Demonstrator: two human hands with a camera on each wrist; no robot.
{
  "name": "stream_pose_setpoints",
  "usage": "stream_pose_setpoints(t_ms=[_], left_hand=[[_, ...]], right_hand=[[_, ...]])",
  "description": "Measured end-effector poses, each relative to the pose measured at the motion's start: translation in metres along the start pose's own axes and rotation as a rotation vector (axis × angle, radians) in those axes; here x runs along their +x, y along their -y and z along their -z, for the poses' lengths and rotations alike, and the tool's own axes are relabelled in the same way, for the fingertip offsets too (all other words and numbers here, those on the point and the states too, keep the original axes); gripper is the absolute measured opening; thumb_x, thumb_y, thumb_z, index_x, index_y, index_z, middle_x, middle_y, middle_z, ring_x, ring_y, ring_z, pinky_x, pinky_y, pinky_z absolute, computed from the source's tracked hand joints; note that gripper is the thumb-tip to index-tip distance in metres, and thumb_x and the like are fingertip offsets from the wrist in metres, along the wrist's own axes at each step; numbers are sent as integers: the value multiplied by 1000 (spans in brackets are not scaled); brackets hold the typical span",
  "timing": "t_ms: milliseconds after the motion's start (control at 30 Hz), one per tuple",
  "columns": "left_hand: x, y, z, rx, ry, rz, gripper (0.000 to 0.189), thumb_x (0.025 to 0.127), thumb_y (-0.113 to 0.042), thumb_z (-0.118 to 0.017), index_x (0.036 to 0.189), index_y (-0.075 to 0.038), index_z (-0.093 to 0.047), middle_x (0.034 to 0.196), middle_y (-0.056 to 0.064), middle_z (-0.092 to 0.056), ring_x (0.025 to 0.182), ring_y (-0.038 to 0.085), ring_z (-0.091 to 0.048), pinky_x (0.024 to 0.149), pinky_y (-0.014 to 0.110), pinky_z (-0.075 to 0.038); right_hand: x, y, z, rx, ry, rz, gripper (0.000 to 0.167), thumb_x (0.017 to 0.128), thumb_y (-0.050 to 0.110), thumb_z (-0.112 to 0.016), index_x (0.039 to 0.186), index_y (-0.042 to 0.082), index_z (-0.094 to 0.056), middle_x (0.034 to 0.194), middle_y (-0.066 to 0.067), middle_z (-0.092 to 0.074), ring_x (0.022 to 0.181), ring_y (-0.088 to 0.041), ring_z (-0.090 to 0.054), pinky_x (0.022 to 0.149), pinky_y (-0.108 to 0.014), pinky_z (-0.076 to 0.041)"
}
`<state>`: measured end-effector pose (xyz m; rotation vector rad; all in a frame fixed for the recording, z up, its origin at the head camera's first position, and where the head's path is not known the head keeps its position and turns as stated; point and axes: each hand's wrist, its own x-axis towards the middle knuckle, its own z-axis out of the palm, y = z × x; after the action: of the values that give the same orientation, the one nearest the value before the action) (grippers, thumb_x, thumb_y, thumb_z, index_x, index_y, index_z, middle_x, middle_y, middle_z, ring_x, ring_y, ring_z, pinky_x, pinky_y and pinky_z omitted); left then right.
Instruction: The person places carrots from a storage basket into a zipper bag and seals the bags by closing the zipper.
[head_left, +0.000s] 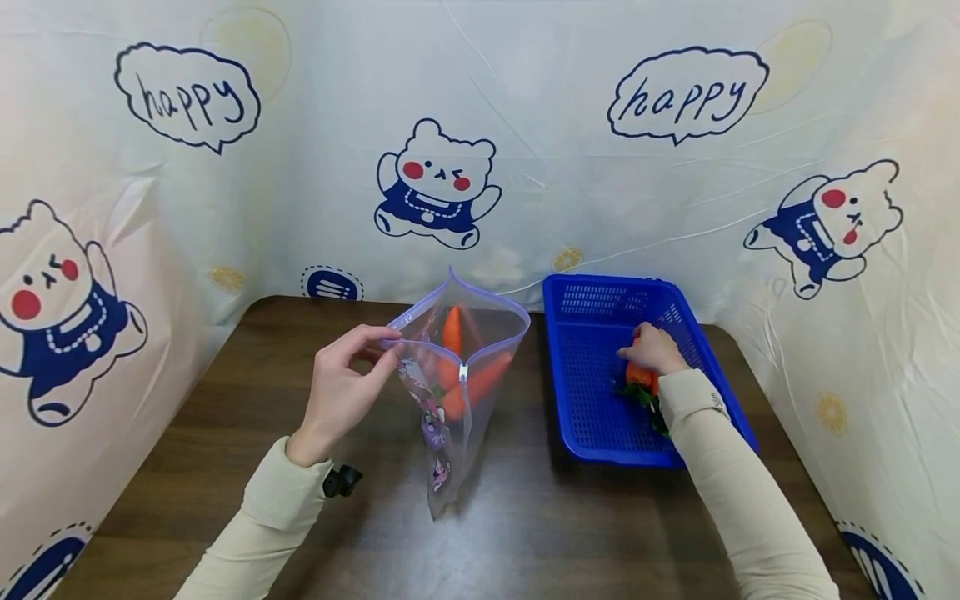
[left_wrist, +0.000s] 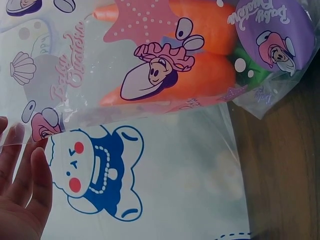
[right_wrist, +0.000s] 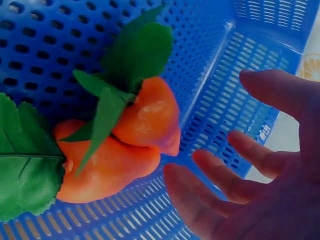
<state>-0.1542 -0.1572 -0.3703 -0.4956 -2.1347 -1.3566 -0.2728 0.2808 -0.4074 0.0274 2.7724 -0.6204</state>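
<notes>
My left hand [head_left: 343, 387] pinches the lilac rim of a clear zip bag [head_left: 468, 433] between thumb and fingers. The bag stands with its mouth spread. Several orange carrots [head_left: 480, 385] lie inside, and in the left wrist view their orange bodies [left_wrist: 200, 75] show behind printed cartoon shells. Over on the right, my right hand [head_left: 658, 350] reaches into a blue basket [head_left: 585, 450]. Its fingers are spread beside two orange carrots [right_wrist: 107, 170] with green leaves [right_wrist: 145, 55]. In the head view the hand partly hides these carrots.
The basket with perforated walls stands at the back right of the brown wooden table [head_left: 525, 542]. A printed cloth [head_left: 570, 192] with bears hangs behind the table and along both sides. A black strap piece [head_left: 342, 481] sits at the left cuff.
</notes>
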Motion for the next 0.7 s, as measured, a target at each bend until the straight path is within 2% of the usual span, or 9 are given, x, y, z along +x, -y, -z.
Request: stream_pose_setpoints(t_ms=[200, 333, 433, 567, 633, 700], left_hand=[[-1, 0, 1, 5, -1, -2, 17, 84, 0, -71, 100, -5, -70, 93, 8, -71, 75, 2, -60, 67, 17, -52], [-1, 1, 1, -3, -7, -14, 18, 83, 1, -71, 100, -5, -70, 92, 8, -71, 74, 2, -60, 67, 16, -52], [-1, 2, 2, -4, -7, -16, 17, 83, 1, -71, 99, -5, -70, 92, 8, -71, 75, 3, -60, 67, 17, -52], [-1, 2, 3, -3, -6, -14, 17, 83, 1, -71, 99, -5, -70, 92, 7, -71, 75, 3, -60, 66, 17, -52], [-1, 2, 4, -3, -6, -13, 17, 83, 1, -71, 99, -5, -70, 92, 7, -71, 75, 3, -60, 66, 17, -52], [-1, 3, 4, -4, -5, -12, 17, 83, 1, -70, 100, -5, -70, 93, 7, -71, 75, 3, -60, 67, 17, -52]], right_hand=[[0, 2, -4, -20, 60, -31, 61, 95, 29, -56, 134, -13, -36, 130, -35, -46, 118, -50, -48, 94, -56, -45], [6, -2, -8, -48, 102, -44, 76, 96, 30, -54, 145, -15, -18, 140, -36, -40, 127, -52, -41, 103, -58, -39], [10, -5, -10, -58, 111, -47, 85, 95, 31, -54, 147, -16, -6, 145, -36, -34, 131, -54, -35, 107, -59, -35], [11, -7, -13, -42, 89, -39, 73, 94, 29, -57, 144, -13, -25, 136, -35, -46, 122, -51, -47, 99, -56, -43], [11, -7, -14, -32, 80, -43, 61, 93, 29, -59, 135, -10, -38, 123, -32, -54, 109, -46, -55, 90, -51, -48], [11, -6, -15, -28, 74, -43, 52, 92, 27, -60, 125, -9, -44, 108, -27, -58, 95, -38, -58, 80, -45, -49]])
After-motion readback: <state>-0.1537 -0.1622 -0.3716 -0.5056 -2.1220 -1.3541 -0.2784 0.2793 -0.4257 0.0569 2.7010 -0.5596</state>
